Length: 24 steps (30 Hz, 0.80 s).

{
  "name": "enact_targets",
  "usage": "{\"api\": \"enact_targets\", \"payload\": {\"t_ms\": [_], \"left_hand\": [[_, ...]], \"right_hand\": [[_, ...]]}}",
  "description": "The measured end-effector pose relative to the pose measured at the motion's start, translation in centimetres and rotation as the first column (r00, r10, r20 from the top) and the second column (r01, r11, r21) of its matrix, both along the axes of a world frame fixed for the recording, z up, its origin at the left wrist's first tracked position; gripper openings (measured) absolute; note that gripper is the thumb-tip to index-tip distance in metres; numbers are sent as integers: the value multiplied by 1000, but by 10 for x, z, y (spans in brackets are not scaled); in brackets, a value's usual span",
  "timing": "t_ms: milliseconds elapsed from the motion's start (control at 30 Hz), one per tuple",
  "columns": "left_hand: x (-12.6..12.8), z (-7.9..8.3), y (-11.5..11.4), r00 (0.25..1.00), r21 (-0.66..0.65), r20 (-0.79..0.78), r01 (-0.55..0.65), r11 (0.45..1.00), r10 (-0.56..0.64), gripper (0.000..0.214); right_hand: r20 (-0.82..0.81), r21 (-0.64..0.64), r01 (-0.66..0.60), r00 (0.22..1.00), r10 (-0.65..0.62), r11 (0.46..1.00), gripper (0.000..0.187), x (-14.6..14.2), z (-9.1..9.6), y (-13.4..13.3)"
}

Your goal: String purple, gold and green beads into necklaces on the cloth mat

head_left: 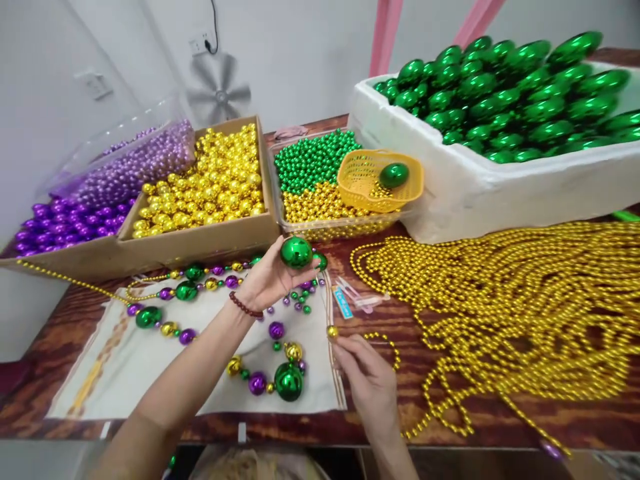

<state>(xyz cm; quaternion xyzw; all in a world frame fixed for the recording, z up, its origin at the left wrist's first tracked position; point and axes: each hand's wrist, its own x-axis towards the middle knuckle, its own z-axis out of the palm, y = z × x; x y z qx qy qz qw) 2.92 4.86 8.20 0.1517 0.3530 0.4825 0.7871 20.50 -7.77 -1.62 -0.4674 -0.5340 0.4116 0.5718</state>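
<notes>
My left hand [265,277], with a brown bead bracelet at its wrist, holds a large shiny green ball [296,253] above the cloth. Another green ball [321,261] shows by its fingertips; whether it is held too is unclear. Lower right, my right hand [367,370] pinches a small gold bead [333,331] at the cloth's edge. A gold bead string [387,343] runs behind that hand; any link to the pinched bead is hidden. Below my left hand, a curved row of beads with a big green ball [289,382] lies on the white cloth [185,380].
Behind the cloth stand a cardboard box [200,241] of gold and purple beads and a clear tray [320,232] with a yellow basket [417,180]. A white foam box [525,190] holds green balls. Gold bead strands [525,313] cover the right side.
</notes>
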Motion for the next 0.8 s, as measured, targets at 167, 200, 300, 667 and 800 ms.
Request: {"api": "enact_targets", "payload": {"t_ms": [167,200,300,667,800], "left_hand": [[-15,-1,-13,997,-102,39,-60,993,64,37],[-16,-2,-14,995,-101,48,-77,992,82,37],[-21,-5,-16,990,-85,63,-118,989,123,34],[-28,-11,-19,991,-49,17,-135,990,135,35],[-29,-13,-19,987,-68,33,-155,986,157,36]], "right_hand": [[44,-15,-101,994,101,995,14,-10,13,-9],[47,-12,-114,992,115,993,15,-13,15,-10],[49,-12,-121,991,122,993,15,-20,19,-12],[63,-74,-100,993,105,992,13,-29,12,-15],[51,-71,-78,995,82,994,13,-31,8,-17]]}}
